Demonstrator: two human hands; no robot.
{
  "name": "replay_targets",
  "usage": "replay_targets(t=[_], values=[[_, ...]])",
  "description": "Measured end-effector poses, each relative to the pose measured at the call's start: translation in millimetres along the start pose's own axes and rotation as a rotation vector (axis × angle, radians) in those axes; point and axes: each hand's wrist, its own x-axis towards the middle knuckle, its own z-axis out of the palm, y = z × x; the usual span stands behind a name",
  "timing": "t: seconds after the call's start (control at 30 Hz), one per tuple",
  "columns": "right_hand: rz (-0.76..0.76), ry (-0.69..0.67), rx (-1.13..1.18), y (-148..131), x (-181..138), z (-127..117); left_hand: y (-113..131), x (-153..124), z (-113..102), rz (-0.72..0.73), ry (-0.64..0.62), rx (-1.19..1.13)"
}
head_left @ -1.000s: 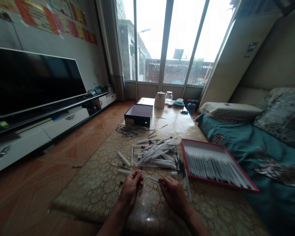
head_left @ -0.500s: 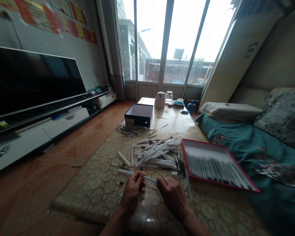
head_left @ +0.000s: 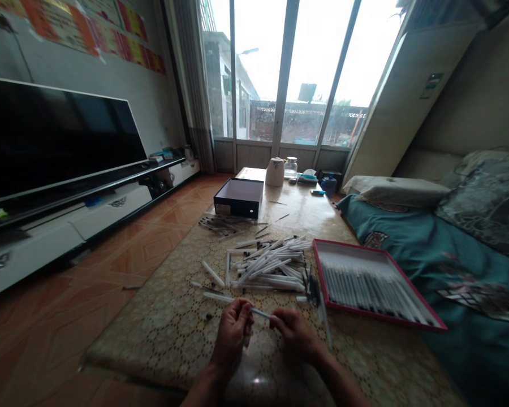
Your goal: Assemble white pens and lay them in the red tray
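Note:
Near the table's front edge my left hand [head_left: 234, 332] is closed around a white pen barrel that hangs down from its fingers. My right hand [head_left: 294, 334] pinches a thin refill [head_left: 261, 312] whose far end reaches into the left hand's fingers. Just beyond the hands lies a loose heap of white pen barrels [head_left: 269, 265]. To the right of it sits a red-rimmed tray [head_left: 318, 265] holding a row of assembled pens. The table [head_left: 173, 322] has a patterned lace-like cover.
A dark open box [head_left: 239, 197] stands farther along the table, with thin refills [head_left: 223, 224] scattered beside it. A white jug [head_left: 275, 172] and a jar are at the far end. A teal-covered sofa [head_left: 407, 249] runs along the right; a television [head_left: 55, 141] is left.
My hands have drawn closer together, and the refill held by my right hand has slid further toward the left hand's fingers.

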Motion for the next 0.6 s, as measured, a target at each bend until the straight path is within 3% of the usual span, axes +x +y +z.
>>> replay_targets(t=[0.1, 0.2, 0.3, 0.37, 0.43, 0.47, 0.6], values=[[-0.004, -0.026, 0.073, -5, 2, -6, 3, 0, 4, -0.022, -0.013, -0.004], [-0.019, 0.049, 0.017, -13, -1, -17, 9, 2, 5, -0.043, -0.004, -0.038], [0.03, 0.209, -0.024, -8, -9, -42, 12, 3, 4, -0.049, 0.012, -0.094], [0.097, 0.422, -0.065, 8, -15, -68, 12, 2, 3, -0.041, -0.004, -0.107], [0.242, 0.722, -0.184, 32, -21, -98, 11, 2, 3, -0.036, -0.027, -0.097], [0.341, 0.809, -0.252, 46, -23, -112, 10, 1, 3, -0.035, -0.033, -0.089], [0.683, 0.748, -0.541, 92, -30, -154, 8, 1, 4, -0.027, -0.014, -0.078]])
